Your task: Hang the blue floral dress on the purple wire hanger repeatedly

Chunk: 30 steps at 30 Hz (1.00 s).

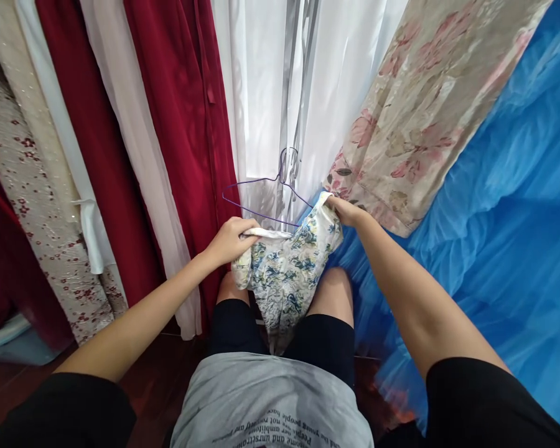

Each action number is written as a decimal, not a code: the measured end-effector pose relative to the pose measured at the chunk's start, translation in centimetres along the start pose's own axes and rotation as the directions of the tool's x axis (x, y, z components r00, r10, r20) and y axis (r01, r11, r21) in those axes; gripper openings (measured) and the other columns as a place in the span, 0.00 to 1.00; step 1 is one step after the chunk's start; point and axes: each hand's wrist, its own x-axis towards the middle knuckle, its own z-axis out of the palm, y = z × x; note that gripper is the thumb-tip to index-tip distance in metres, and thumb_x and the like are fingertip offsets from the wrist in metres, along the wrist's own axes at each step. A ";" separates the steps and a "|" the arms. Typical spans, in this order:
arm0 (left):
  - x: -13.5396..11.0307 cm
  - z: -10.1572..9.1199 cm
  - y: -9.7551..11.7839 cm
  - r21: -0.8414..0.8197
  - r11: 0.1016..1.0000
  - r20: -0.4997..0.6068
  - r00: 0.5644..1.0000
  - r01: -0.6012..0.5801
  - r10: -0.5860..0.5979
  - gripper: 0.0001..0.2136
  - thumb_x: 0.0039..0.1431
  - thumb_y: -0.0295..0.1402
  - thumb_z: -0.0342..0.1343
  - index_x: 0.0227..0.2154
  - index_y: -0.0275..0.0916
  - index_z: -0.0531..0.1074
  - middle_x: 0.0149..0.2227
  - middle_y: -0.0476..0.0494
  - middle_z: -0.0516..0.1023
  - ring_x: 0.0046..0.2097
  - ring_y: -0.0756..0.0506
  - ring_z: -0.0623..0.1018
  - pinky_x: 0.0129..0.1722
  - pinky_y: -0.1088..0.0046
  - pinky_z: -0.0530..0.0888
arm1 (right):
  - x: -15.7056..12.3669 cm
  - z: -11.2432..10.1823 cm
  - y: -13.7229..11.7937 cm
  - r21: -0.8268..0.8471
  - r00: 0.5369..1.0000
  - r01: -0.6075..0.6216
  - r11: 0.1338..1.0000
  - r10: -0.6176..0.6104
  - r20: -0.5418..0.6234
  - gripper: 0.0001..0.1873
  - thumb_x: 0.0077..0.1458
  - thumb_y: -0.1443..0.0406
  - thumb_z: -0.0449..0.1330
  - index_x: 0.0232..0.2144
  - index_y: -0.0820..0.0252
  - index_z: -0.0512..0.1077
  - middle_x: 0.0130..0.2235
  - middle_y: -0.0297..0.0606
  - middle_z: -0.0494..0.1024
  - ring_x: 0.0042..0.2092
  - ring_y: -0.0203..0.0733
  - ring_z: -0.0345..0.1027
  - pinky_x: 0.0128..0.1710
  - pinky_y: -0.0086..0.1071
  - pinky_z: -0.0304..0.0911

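A small floral garment [287, 270], white with blue and yellow flowers, hangs in front of my knees. My left hand [231, 239] is closed on its left upper edge. My right hand [345, 210] pinches its right upper corner. Between my hands a thin purple wire hanger [261, 198] sits just behind the garment's top edge, its hook near the white fabric.
Hanging clothes fill the view: dark red dresses [182, 112], white sheer fabric [261, 81], a beige floral dress [429, 106], a blue tulle skirt [518, 218], and a speckled pale dress [37, 211] at left. Dark wooden floor [158, 379] lies below.
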 end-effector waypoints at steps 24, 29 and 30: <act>5.2 -1.6 -14.8 0.189 0.886 -0.231 0.897 0.422 -0.378 0.11 0.57 0.23 0.48 0.39 0.39 0.72 0.47 0.34 0.76 0.52 0.34 0.71 0.54 0.56 0.65 | -2.6 -0.3 -4.6 0.104 0.947 -0.265 0.959 0.239 0.214 0.08 0.57 0.69 0.62 0.40 0.65 0.78 0.27 0.41 0.82 0.24 0.42 0.74 0.24 0.31 0.72; 10.2 -2.7 -13.5 -0.134 0.921 -0.083 0.922 0.367 -0.379 0.14 0.53 0.25 0.52 0.42 0.37 0.73 0.38 0.42 0.78 0.43 0.40 0.75 0.48 0.62 0.70 | -2.8 -0.8 -4.5 0.099 0.936 -0.316 0.944 0.293 0.197 0.10 0.60 0.63 0.62 0.40 0.63 0.78 0.25 0.43 0.81 0.25 0.45 0.74 0.26 0.33 0.73; 10.9 -2.8 -13.1 -0.195 0.911 -0.044 0.924 0.364 -0.379 0.16 0.52 0.26 0.52 0.45 0.37 0.72 0.34 0.44 0.77 0.39 0.42 0.75 0.44 0.65 0.71 | -2.9 -0.8 -4.4 0.091 0.935 -0.315 0.945 0.292 0.203 0.10 0.60 0.62 0.61 0.40 0.63 0.78 0.25 0.43 0.81 0.26 0.45 0.75 0.27 0.33 0.73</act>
